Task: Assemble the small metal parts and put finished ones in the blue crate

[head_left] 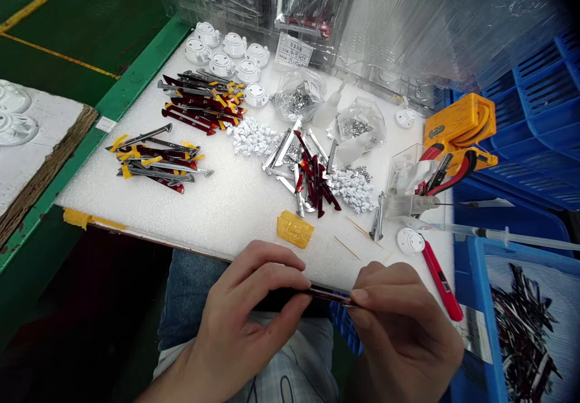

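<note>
I had both hands low, over my lap at the near edge of the worktop (217,209). My left hand (247,312) was curled, thumb and forefinger pinching one end of a thin dark strip (328,295); my right hand (401,324) pinched the other end, fingertips pressed together on it. The strip lay about level between them, off the foam, just in front of the worktop's edge.

To do this well, I judged the grip should stay at the very ends, so that the middle of the strip showed and nothing bent it. It looked slim and likely springy, so light pressure and steady wrists seemed better than force. Keeping it over my lap carried a risk: a slip would drop it out of sight, so I thought it wiser to work nearer the foam.

The supplies were within reach. A loose heap of red and silver strips (308,176) lay in the middle of the worktop, with white bits (353,188) just beside it on the right and another white heap (254,137) to its left. Two taped bundles (156,161) (203,98) sat well to the left, white caps (226,55) at the far edge. A yellow pad (295,229) lay nearest my hands, a red pen-like tool (441,282) near my right hand, and a yellow tape gun (457,128) farther right. A blue bin (478,306) with dark pieces stood at the right. I could not tell what was on the strip's surface.
</note>
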{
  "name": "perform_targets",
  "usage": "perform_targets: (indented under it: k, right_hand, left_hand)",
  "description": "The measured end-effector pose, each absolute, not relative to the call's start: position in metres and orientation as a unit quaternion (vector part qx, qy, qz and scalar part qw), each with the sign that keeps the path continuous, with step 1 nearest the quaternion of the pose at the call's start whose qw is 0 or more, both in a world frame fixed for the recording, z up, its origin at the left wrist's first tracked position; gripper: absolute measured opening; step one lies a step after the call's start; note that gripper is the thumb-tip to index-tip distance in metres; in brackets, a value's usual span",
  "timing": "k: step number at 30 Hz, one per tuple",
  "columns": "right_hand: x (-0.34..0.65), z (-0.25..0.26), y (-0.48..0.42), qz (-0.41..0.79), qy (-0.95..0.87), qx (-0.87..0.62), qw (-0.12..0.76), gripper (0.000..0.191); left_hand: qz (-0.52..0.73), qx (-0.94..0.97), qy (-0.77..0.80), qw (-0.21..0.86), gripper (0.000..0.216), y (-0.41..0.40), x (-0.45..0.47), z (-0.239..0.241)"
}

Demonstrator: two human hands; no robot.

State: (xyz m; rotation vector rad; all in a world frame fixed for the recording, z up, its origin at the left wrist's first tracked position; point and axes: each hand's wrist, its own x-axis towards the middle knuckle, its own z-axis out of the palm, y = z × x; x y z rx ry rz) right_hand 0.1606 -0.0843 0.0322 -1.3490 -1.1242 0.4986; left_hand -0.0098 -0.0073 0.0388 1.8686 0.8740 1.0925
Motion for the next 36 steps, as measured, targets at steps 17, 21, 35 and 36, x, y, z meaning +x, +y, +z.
perform_targets:
  k: [17, 21, 35, 36]
  right_hand:
    - [0.16, 0.028, -0.087, 0.274, -0.485, -0.556, 0.617, 0.028]
    - [0.159, 0.029, -0.086, 0.266, -0.489, -0.556, 0.617, 0.026]
    - [0.154, 0.035, -0.078, 0.238, -0.5, -0.562, 0.614, 0.021]
    - [0.154, 0.034, -0.079, 0.239, -0.502, -0.565, 0.61, 0.02]
  left_hand:
    - [0.464, 0.706, 0.31, 0.437, 0.014, -0.008, -0.002, 0.048]
    - [0.464, 0.705, 0.311, 0.437, 0.013, -0.007, -0.002, 0.048]
    - [0.459, 0.702, 0.307, 0.451, 0.018, -0.009, 0.002, 0.045]
    - [0.456, 0.701, 0.306, 0.455, 0.02, -0.009, 0.002, 0.044]
